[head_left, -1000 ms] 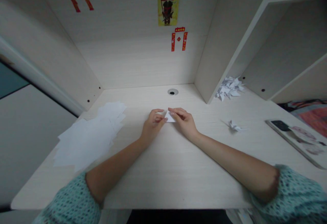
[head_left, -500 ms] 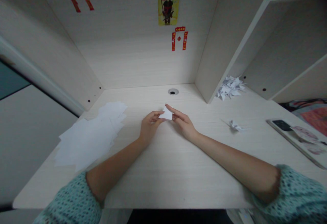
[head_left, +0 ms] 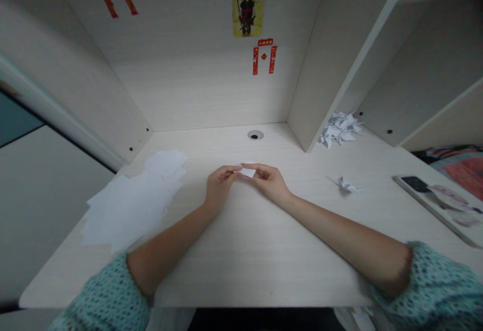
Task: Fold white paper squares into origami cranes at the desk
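Both my hands meet at the middle of the pale wooden desk. A small folded white paper piece sits between my fingertips. My left hand pinches its left edge, fingers curled. My right hand pinches its right side from above. The paper lies low, close to the desk surface, and my fingers hide most of it.
A loose spread of white paper sheets covers the desk's left part. One folded paper crane lies to the right. A heap of folded cranes fills the shelf nook. A phone lies far right. A cable hole is at the back.
The folded paper was lifted and tilted up half a second ago. It is now lowered and flatter between my fingers. My hands stayed in place.
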Action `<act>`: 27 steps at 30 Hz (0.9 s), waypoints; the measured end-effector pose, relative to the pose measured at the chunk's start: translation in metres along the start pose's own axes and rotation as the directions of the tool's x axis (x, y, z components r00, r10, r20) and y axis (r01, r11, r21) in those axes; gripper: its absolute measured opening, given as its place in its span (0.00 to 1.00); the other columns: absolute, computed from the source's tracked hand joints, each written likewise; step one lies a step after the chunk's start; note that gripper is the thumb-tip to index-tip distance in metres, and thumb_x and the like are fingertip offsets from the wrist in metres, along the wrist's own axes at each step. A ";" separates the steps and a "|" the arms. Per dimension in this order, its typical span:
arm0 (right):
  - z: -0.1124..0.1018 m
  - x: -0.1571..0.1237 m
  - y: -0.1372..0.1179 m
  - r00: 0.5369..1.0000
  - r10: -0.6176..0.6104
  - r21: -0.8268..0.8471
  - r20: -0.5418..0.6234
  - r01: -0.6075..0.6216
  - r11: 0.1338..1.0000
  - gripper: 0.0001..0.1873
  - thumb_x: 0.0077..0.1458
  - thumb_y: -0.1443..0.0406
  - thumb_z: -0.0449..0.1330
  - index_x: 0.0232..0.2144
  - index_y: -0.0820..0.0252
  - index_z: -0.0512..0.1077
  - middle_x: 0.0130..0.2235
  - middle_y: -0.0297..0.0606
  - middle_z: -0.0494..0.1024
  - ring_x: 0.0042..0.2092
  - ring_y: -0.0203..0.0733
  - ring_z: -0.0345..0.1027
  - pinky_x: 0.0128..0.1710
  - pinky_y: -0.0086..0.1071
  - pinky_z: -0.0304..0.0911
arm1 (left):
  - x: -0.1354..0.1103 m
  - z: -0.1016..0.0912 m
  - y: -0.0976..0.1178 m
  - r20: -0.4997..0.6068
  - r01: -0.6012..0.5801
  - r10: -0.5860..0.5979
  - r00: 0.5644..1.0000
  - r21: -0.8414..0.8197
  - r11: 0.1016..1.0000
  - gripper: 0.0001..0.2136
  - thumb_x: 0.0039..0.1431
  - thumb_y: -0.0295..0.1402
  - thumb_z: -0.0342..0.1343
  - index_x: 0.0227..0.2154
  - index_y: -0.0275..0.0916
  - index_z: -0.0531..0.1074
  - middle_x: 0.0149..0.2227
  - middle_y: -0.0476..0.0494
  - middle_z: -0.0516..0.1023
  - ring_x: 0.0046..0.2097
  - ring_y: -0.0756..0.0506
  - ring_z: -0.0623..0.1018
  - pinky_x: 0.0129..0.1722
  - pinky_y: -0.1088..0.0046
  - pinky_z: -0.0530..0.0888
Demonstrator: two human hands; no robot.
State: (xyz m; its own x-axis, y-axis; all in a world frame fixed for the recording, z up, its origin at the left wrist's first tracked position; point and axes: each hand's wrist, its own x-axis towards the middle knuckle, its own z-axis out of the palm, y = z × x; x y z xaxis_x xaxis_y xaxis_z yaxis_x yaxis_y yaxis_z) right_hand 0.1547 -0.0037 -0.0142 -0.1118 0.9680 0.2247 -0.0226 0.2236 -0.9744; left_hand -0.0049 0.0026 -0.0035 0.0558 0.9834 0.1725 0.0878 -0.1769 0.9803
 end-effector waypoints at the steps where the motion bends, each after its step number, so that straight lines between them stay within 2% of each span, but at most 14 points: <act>1: 0.000 0.000 0.000 1.000 0.015 0.017 -0.004 -0.015 1.000 0.21 0.45 0.60 0.64 0.43 0.61 0.76 0.16 0.25 0.62 0.19 0.27 0.48 0.19 0.27 0.45 | 0.000 0.000 0.001 -0.005 0.011 -0.011 1.000 -0.007 1.000 0.07 0.49 0.32 0.58 0.32 0.38 0.77 0.33 0.45 0.81 0.36 0.46 0.79 0.43 0.67 0.73; 3: 0.001 0.000 0.000 1.000 0.026 0.072 -0.011 -0.025 0.997 0.20 0.44 0.60 0.65 0.42 0.60 0.76 0.20 0.29 0.71 0.21 0.30 0.57 0.22 0.28 0.53 | 0.000 0.001 0.002 -0.019 0.019 -0.019 1.000 -0.006 1.000 0.07 0.48 0.33 0.59 0.30 0.38 0.78 0.33 0.45 0.81 0.37 0.46 0.78 0.44 0.67 0.73; 5: 0.001 0.001 0.000 1.000 0.019 0.136 -0.019 -0.016 0.991 0.18 0.42 0.60 0.66 0.39 0.57 0.78 0.29 0.34 0.79 0.29 0.36 0.68 0.30 0.31 0.62 | 0.000 0.001 0.003 -0.030 0.019 -0.019 0.999 -0.004 1.000 0.06 0.47 0.34 0.60 0.29 0.38 0.78 0.33 0.45 0.81 0.38 0.46 0.78 0.45 0.67 0.72; 7: 0.002 0.003 0.001 0.999 0.026 0.178 -0.036 -0.019 0.984 0.14 0.41 0.60 0.67 0.34 0.55 0.79 0.35 0.36 0.81 0.37 0.41 0.72 0.40 0.35 0.65 | 0.000 0.000 0.002 -0.022 0.027 -0.028 0.999 -0.013 1.000 0.07 0.47 0.35 0.61 0.28 0.39 0.79 0.33 0.45 0.81 0.38 0.45 0.78 0.45 0.66 0.72; 9: 0.002 0.003 0.002 0.997 0.056 0.200 -0.053 -0.044 0.979 0.10 0.41 0.59 0.67 0.30 0.54 0.79 0.36 0.37 0.81 0.39 0.43 0.73 0.44 0.38 0.65 | 0.000 0.000 0.001 -0.012 0.036 -0.036 0.999 -0.026 0.999 0.08 0.46 0.36 0.62 0.29 0.39 0.79 0.33 0.45 0.81 0.38 0.45 0.78 0.45 0.66 0.72; 14: 0.001 0.004 0.004 0.986 0.105 0.236 -0.128 -0.073 0.969 0.08 0.38 0.60 0.69 0.24 0.56 0.78 0.30 0.36 0.81 0.32 0.40 0.72 0.38 0.35 0.65 | 0.001 -0.001 -0.001 -0.043 0.026 -0.026 0.999 -0.002 1.000 0.08 0.47 0.36 0.61 0.28 0.39 0.79 0.33 0.45 0.81 0.37 0.45 0.78 0.43 0.67 0.72; 19: 0.000 0.004 0.006 0.991 0.075 0.242 -0.112 -0.046 0.969 0.09 0.42 0.59 0.67 0.22 0.58 0.76 0.25 0.32 0.78 0.26 0.34 0.67 0.30 0.30 0.61 | -0.001 0.001 0.001 -0.040 0.036 -0.036 0.999 -0.009 0.999 0.07 0.46 0.36 0.62 0.28 0.39 0.79 0.32 0.46 0.81 0.36 0.46 0.78 0.41 0.68 0.72; 23: -0.001 0.004 0.006 0.993 0.067 0.258 -0.096 -0.040 0.965 0.10 0.42 0.58 0.67 0.22 0.58 0.75 0.25 0.32 0.77 0.27 0.35 0.67 0.32 0.31 0.61 | -0.002 0.002 0.001 -0.038 0.037 -0.037 0.999 -0.007 0.999 0.08 0.46 0.37 0.63 0.28 0.39 0.79 0.32 0.45 0.81 0.36 0.46 0.78 0.41 0.68 0.72; 27: 0.000 0.004 0.005 0.987 0.060 0.203 -0.147 -0.029 0.979 0.10 0.41 0.58 0.67 0.25 0.57 0.78 0.29 0.35 0.80 0.31 0.38 0.70 0.36 0.33 0.63 | -0.002 0.002 0.003 -0.070 0.046 -0.047 0.996 -0.022 0.999 0.09 0.45 0.37 0.63 0.29 0.38 0.79 0.33 0.44 0.81 0.36 0.46 0.78 0.41 0.68 0.72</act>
State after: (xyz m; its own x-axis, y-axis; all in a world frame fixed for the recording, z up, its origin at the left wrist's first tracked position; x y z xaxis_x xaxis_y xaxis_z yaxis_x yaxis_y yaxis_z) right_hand 0.1540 0.0018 -0.0182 0.0347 0.9859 0.1637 -0.2207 0.1673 -0.9609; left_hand -0.0026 -0.0003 -0.0010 -0.0179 0.9911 0.1322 0.0679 -0.1307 0.9891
